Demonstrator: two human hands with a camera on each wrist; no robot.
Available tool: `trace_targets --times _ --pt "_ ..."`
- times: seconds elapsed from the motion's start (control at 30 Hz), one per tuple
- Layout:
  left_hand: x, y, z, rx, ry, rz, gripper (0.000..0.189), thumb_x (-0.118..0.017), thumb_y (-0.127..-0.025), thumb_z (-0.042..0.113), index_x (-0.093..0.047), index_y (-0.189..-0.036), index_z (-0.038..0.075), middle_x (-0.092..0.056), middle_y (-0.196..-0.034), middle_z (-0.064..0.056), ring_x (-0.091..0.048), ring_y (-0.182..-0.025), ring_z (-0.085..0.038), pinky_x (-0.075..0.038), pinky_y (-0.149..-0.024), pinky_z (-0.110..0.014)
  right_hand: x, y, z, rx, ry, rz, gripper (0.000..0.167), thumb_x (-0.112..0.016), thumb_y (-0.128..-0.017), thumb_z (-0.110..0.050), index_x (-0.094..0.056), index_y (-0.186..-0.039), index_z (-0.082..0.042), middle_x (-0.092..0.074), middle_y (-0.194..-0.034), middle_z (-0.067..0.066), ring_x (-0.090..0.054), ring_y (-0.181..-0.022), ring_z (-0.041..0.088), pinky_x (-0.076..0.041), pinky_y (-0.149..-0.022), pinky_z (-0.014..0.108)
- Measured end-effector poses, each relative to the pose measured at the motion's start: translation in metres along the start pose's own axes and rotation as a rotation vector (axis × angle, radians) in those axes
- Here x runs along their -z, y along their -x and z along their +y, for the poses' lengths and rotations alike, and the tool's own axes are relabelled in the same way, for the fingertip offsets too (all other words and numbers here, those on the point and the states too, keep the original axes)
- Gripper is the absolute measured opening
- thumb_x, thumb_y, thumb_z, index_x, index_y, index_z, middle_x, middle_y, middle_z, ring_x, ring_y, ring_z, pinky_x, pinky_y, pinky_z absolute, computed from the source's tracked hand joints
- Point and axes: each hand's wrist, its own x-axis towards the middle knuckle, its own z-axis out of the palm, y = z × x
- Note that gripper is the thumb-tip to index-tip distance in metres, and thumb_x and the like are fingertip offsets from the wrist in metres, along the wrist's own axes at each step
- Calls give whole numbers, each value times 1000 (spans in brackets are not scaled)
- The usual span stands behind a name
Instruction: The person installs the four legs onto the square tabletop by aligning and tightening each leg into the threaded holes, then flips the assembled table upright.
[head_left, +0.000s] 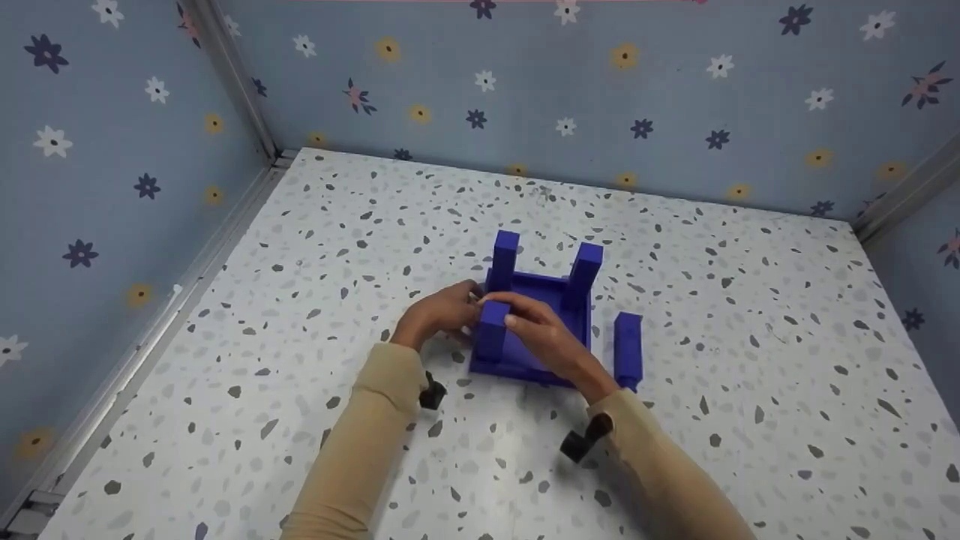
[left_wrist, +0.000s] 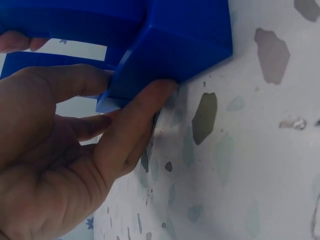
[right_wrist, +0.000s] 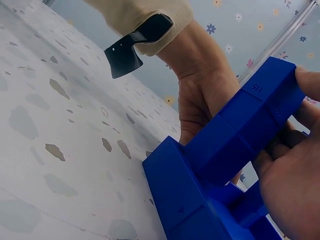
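A blue square base (head_left: 525, 373) with a raised rim lies on the table, with blue posts standing at its corners. My left hand (head_left: 442, 311) grips the base's left side; in the left wrist view its thumb and fingers are about the wall and lower edge. With thumb and fingers, my right hand (head_left: 551, 337) pinches the top of the near-left post (head_left: 491, 337). In the right wrist view, that post (right_wrist: 245, 125) rises from the base's corner; whether it is fully seated I cannot tell. Two far posts, left (head_left: 505, 262) and right (head_left: 585, 274), stand upright.
A loose blue post (head_left: 628, 349) with a narrower near end lies just right of the base. The speckled white tabletop (head_left: 712, 300) spreads around, with flowered blue panels (head_left: 525, 90) at the back and sides. A black mount (head_left: 589, 439) is strapped to the right wrist.
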Motion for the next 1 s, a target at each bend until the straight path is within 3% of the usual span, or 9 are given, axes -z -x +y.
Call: trace_targets --times 0.3,0.5,0.73,1.0 --pt "0 -1 1 5 -15 6 49 -59 -92 26 -42 -135 9 -56 -121 -13 -64 -101 -27 -58 -77 -37 -1 0 1 16 -42 9 34 -43 -95 -5 -53 -127 0 -55 -124 8 -53 -110 16 -46 -94 26" --pt "0 -1 1 1 -30 9 52 -59 -92 28 -41 -137 9 -56 -122 -14 -63 -102 -27 -57 -77 -37 -2 -1 1 12 -62 23 31 -48 -94 -9 -58 -123 -6 -55 -124 8 -53 -110 17 -45 -95 28" --pt "3 -4 1 13 -44 2 50 -50 -96 26 -37 -141 10 -58 -120 -13 -63 -103 -26 -57 -78 -36 -6 0 -6 19 66 97 43 -49 -93 -12 -49 -131 8 -52 -135 17 -47 -126 27 -38 -106 37" --pt "1 -2 2 13 2 -15 49 -49 -89 9 -39 -136 6 -54 -120 -17 -62 -98 -26 -58 -76 -36 0 7 -13 84 122 173 39 -43 -95 -7 -47 -129 12 -56 -125 20 -54 -118 24 -44 -101 42"
